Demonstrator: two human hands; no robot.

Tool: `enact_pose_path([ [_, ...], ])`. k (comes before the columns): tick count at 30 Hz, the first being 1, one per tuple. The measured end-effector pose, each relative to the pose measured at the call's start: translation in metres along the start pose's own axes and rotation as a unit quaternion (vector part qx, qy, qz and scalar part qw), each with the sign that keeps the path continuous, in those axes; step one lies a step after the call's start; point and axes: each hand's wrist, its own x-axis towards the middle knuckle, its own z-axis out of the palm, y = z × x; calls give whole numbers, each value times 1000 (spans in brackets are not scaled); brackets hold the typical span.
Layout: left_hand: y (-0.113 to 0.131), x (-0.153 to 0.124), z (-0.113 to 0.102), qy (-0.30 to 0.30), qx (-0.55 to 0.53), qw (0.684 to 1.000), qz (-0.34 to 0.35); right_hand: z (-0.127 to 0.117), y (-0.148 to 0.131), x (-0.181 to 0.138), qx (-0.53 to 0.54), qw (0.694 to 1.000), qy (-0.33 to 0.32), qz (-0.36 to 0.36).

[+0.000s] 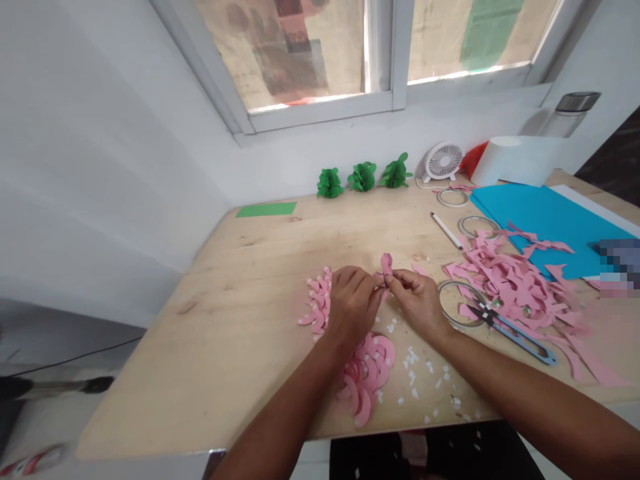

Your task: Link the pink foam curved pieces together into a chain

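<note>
1. Pink paper piece (387, 263): small; rounded far end protrudes beyond pinching fingertips of left hand (353, 297) and right hand (417, 298); remainder partly hidden.
2. Curved pink strips (319, 307), white-tipped: loose cluster on bench (240, 307), left of left hand.
3. Pink crescents (367, 377): overlapping heap, nearer bench edge, partly behind left forearm.

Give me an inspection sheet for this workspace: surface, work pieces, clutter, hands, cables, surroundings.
Surface: pale wooden table, sprinkled with tiny white scraps near the front edge.
Job's things: small pink paper piece, held up; curved pink paper pieces clustered around the left wrist.
Clutter: heaped pink paper offcuts at right, beside light-blue-handled scissors.
Hands: left hand and right hand both pinch the small piece.
Cables: thin black cable, left of the table.
Surroundings: grey-framed window, white desk fan, three green paper shapes.
</note>
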Motion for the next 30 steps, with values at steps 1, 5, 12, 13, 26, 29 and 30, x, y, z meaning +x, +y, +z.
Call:
enact_pose_path([
  [1, 0, 0, 0, 0, 2, 1000, -1, 0, -1, -1, -5, 1000, -1, -2],
  [5, 0, 0, 1, 2, 7, 1000, 0, 1, -3, -2, -3, 1000, -2, -3],
  [12, -1, 1, 2, -7, 39, 999, 17, 2, -2, -3, 6, 1000, -7, -8],
  [13, -1, 1, 2, -9, 44, 999, 18, 2, -2, -2, 9, 1000, -8, -7],
  [26, -3, 3, -1, -3, 8, 1000, 14, 2, 13, 2, 124, 990, 6, 70],
  [29, -2, 3, -1, 9, 2, 1000, 13, 1, 9, 2, 113, 992, 1, 51],
  [30, -2, 3, -1, 9, 3, 1000, 15, 1, 7, 2, 107, 993, 0, 45],
])
